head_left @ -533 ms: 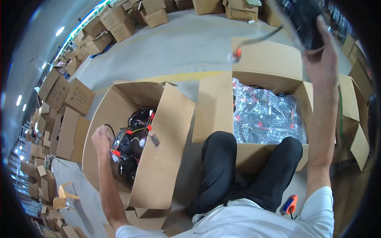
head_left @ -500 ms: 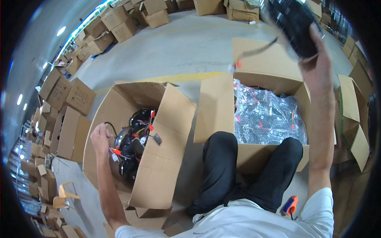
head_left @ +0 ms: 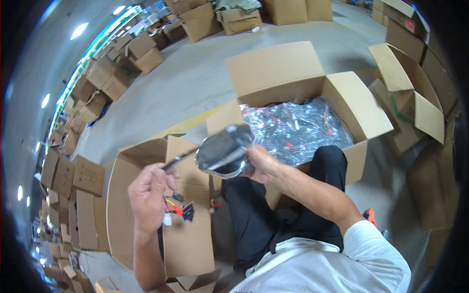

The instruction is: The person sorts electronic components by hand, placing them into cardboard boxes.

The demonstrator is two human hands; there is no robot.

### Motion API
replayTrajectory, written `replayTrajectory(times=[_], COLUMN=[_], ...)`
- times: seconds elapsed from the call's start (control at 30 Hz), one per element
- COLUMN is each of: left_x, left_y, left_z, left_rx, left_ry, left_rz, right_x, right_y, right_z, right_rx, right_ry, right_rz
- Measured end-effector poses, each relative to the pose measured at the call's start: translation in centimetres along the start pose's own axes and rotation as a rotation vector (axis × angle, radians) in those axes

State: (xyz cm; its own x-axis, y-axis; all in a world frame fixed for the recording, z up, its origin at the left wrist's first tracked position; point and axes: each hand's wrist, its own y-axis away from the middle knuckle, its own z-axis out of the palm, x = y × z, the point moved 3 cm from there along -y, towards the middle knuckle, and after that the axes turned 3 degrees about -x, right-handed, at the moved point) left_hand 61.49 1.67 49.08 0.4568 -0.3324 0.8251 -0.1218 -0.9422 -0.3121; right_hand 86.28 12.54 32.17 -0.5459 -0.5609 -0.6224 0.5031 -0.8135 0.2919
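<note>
My right hand [head_left: 261, 163] grips the right end of a glossy black oval unit [head_left: 222, 151] with a shiny rim, slightly smeared by motion. From its left side a black cable [head_left: 183, 157] runs to my left hand [head_left: 151, 193], whose fingers are closed on it. Below that hand dangle thin coloured wires with a red connector [head_left: 177, 209], a white connector [head_left: 167, 219] and dark flat pieces [head_left: 187, 212]. Both hands are raised, the left one over the open cardboard box [head_left: 188, 244] on the left. Its contents are mostly hidden by my arm and a flap.
Beyond my knees stands another open carton [head_left: 273, 73], with bubble wrap [head_left: 298, 129] over dark parts and red connectors. More open cartons [head_left: 415, 97] stand at the right, and stacked boxes [head_left: 115, 78] line the far left. An orange-and-blue tool [head_left: 370, 216] lies by my right side.
My right hand has come down from the upper right to the middle with a black unit. My left hand has risen from inside the left box. The whole view has turned rightward.
</note>
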Motion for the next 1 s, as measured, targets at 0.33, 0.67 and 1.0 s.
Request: replayTrajectory(times=[0.33,0.67,1.0], left_x=[-5.3,-8.9,-16.4], left_y=[3.3,2.2,8.6], left_z=[14.4,20.6,14.8], left_rx=[0.215,0.203,0.217], left_ry=[-0.285,1.064,1.465], left_rz=[0.039,-0.332,-0.483], right_x=[-0.8,-2.3,-3.4], right_y=[1.8,4.9,6.5], right_z=[-10.4,-2.0,3.5], right_rx=[0.174,-0.194,-0.978], right_ry=[-0.140,1.204,1.418], right_rz=[-0.630,-1.393,-1.343])
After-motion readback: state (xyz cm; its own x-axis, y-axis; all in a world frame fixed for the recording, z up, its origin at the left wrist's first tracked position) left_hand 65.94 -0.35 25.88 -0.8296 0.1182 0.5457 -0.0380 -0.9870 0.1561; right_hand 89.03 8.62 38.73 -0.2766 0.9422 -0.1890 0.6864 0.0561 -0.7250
